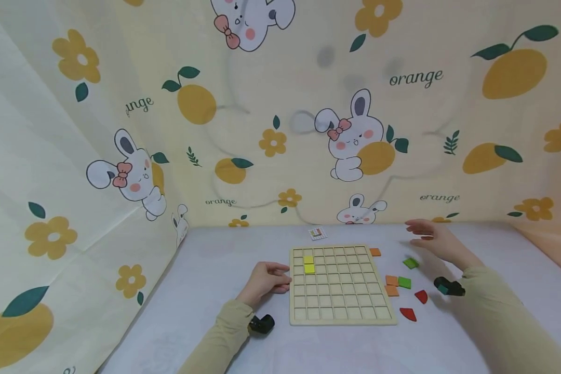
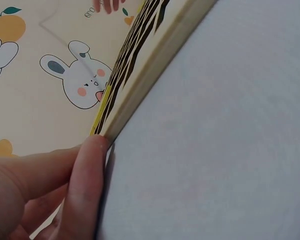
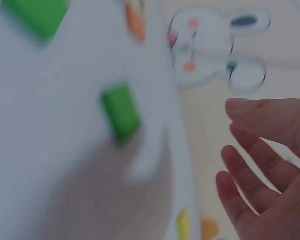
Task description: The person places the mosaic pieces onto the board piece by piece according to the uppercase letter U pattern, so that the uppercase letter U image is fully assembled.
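A pale wooden grid board [image 1: 341,298] lies flat, with two yellow square tiles [image 1: 309,264] in its upper left cells. My left hand [image 1: 265,282] is at the board's left side, its extended fingertips touching the edge; the left wrist view shows a fingertip [image 2: 97,145] against that edge. Over the table's back right, my right hand [image 1: 435,241] is raised, fingers loosely bent and apart, holding nothing. Below it lies a green tile [image 1: 410,263], also seen in the right wrist view as a blurred green block [image 3: 121,112].
Right of the board lie orange tiles [image 1: 391,291], another green tile [image 1: 404,282] and two red quarter-round pieces [image 1: 408,314]. One orange tile [image 1: 375,252] sits by the board's upper right corner. A small patterned card [image 1: 318,233] lies behind the board, before a printed curtain [image 1: 262,182].
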The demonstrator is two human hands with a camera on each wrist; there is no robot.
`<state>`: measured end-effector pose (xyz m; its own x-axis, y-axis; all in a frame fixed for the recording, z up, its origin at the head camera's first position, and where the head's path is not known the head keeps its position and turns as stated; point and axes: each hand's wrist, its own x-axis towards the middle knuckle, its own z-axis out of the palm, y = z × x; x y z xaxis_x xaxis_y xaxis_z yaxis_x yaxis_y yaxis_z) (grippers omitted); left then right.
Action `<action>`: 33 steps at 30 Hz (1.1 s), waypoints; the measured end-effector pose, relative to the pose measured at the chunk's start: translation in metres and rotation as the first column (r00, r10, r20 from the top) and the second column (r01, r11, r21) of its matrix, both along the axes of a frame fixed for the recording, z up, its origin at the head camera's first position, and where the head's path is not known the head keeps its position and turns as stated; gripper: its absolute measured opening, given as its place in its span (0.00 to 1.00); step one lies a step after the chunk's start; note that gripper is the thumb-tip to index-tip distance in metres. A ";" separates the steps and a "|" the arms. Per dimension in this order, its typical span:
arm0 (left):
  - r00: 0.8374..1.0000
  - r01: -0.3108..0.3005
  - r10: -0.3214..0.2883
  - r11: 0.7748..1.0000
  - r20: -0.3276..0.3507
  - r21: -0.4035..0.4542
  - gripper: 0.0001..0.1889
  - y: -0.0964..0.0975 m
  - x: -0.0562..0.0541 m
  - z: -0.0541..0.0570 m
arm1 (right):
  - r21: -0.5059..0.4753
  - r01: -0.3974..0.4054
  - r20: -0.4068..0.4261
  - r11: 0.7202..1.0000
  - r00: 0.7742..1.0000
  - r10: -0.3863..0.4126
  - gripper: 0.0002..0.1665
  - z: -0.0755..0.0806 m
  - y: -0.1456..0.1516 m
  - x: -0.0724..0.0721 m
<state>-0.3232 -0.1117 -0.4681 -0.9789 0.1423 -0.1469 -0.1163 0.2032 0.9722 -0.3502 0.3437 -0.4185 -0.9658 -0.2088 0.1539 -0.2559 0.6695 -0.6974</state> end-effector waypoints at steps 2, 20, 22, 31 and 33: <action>1.000 -0.001 0.001 1.000 0.001 0.001 0.17 0.000 0.000 0.000 | 0.022 0.016 -0.025 1.000 1.000 -0.015 0.31 -0.004 0.013 0.002; 1.000 0.002 -0.002 1.000 0.011 0.013 0.16 0.000 0.001 0.000 | 0.076 0.105 0.107 0.992 0.988 -0.113 0.33 -0.026 0.052 0.008; 1.000 0.006 -0.006 1.000 0.006 0.006 0.16 -0.001 0.001 0.000 | 0.068 0.111 0.131 0.991 0.984 -0.120 0.34 -0.028 0.053 0.007; 1.000 0.005 -0.005 1.000 0.000 -0.024 0.17 -0.001 0.000 0.000 | 0.066 0.106 0.138 0.992 0.984 -0.114 0.35 -0.031 0.052 0.003; 1.000 0.005 -0.005 1.000 -0.001 -0.023 0.17 -0.001 0.000 0.000 | 0.079 0.100 0.132 0.992 0.985 -0.110 0.34 -0.031 0.052 0.003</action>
